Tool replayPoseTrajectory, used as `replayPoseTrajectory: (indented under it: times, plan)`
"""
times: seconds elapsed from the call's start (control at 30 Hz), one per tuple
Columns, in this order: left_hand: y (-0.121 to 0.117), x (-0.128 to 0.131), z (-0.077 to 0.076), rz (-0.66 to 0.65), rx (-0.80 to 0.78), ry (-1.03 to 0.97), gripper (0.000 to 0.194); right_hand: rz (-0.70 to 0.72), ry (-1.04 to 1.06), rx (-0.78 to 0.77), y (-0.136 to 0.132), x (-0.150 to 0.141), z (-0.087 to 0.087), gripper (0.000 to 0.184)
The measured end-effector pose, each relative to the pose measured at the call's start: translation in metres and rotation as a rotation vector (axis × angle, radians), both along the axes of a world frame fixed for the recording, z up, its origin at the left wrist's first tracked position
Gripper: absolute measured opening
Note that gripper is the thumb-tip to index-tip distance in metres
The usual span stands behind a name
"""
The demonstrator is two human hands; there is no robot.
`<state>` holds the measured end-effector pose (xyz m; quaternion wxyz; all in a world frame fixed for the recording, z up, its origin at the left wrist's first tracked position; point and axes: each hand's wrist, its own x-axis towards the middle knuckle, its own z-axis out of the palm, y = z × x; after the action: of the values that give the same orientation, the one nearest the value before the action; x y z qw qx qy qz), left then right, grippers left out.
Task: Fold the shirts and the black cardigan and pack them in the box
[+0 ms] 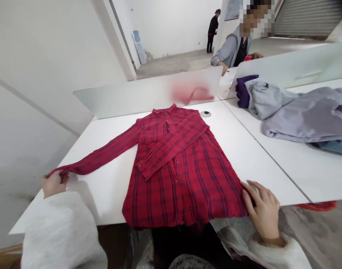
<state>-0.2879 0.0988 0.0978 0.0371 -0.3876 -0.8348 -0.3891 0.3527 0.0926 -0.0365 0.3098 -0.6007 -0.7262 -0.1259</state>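
Note:
A red plaid flannel shirt (182, 179) lies flat and buttoned on a white table (243, 157), its collar (162, 110) toward the far side. One sleeve (173, 144) is folded diagonally across the chest. The other sleeve (98, 157) stretches out to the left, and my left hand (55, 184) pinches its cuff at the table's near left corner. My right hand (262, 209) rests with spread fingers against the shirt's lower right edge, touching the cloth without visibly gripping it.
A frosted divider (148, 93) stands behind the shirt, with a round grommet (205, 114) on the table before it. Grey clothing (305, 116) and purple cloth (245, 91) lie on the adjoining table. Beyond the divider, a co-worker (229, 50) leans over a table; another person (213, 30) stands farther back.

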Motion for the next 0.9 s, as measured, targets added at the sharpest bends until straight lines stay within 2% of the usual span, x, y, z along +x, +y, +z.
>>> replayPoseTrajectory:
  times: [0.13, 0.27, 0.37, 0.47, 0.57, 0.7, 0.8, 0.9]
  plan:
    - [0.036, 0.006, 0.009, 0.106, 0.169, -0.207, 0.036, 0.0, 0.002, 0.007, 0.0, 0.0, 0.0, 0.03]
    - [0.083, 0.025, 0.027, 0.093, 0.252, -0.274, 0.05, -0.007, 0.01, 0.005, 0.0, 0.0, -0.001, 0.03]
    - [0.113, 0.055, 0.047, 0.018, 0.262, -0.252, 0.058, -0.01, 0.023, 0.0, -0.001, 0.0, -0.001, 0.029]
    - [0.129, 0.101, 0.068, -0.176, 0.261, -0.157, 0.066, -0.006, 0.034, -0.006, -0.001, 0.0, -0.001, 0.029]
    - [0.132, 0.156, 0.084, -0.451, 0.306, -0.013, 0.066, -0.002, 0.043, -0.016, -0.002, 0.0, -0.002, 0.029]
    - [0.124, 0.232, 0.093, -0.702, 0.352, 0.122, 0.053, 0.006, 0.043, -0.014, -0.002, 0.001, -0.003, 0.028]
    - [0.113, 0.281, 0.09, -0.79, 0.329, 0.278, 0.045, 0.016, 0.04, -0.005, -0.002, 0.0, -0.003, 0.027]
    - [0.104, 0.32, 0.079, -0.869, 0.238, 0.4, 0.045, 0.019, 0.031, 0.0, -0.002, 0.0, -0.002, 0.027]
